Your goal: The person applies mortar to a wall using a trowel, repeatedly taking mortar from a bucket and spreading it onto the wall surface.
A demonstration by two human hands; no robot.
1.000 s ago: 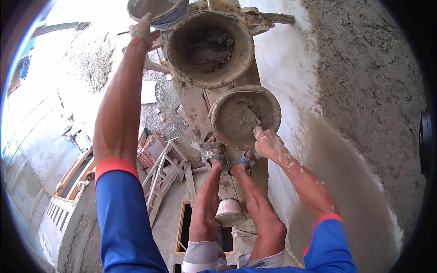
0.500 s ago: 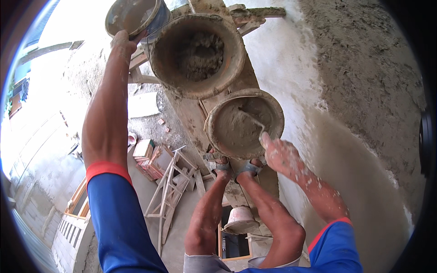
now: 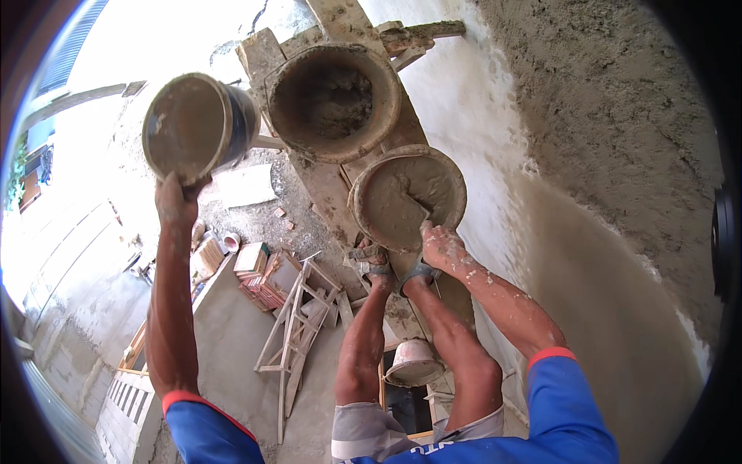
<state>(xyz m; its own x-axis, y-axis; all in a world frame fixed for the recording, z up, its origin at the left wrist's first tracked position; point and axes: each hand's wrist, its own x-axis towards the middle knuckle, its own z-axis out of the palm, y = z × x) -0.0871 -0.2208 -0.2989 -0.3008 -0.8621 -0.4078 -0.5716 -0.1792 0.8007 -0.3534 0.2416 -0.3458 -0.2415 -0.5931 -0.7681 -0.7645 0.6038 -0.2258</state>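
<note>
My left hand (image 3: 178, 199) grips the near rim of a dark, mortar-stained bucket (image 3: 244, 124), held out at the left beside the planks. The bucket is tipped so that its mouth shows, with greyish-brown murk inside. My right hand (image 3: 442, 246) is closed round the handle of a trowel (image 3: 420, 207). Its blade is sunk in wet grey mortar (image 3: 386, 203) and mostly hidden. That mortar fills a round tub (image 3: 462, 185) just beyond my feet. Behind it stands a larger tub (image 3: 393, 104) with thicker mortar low inside.
My feet stand on a narrow plank scaffold (image 3: 328, 189), high above the floor. A partly plastered wall (image 3: 603, 255) rises close on the right. Below lie a wooden trestle (image 3: 297, 332), stacked tiles (image 3: 270, 280) and an upturned pale bucket (image 3: 413, 363).
My left hand has swung the bucket left and nearer, away from the larger tub. The trowel has shifted slightly within the mortar, still in my right hand.
</note>
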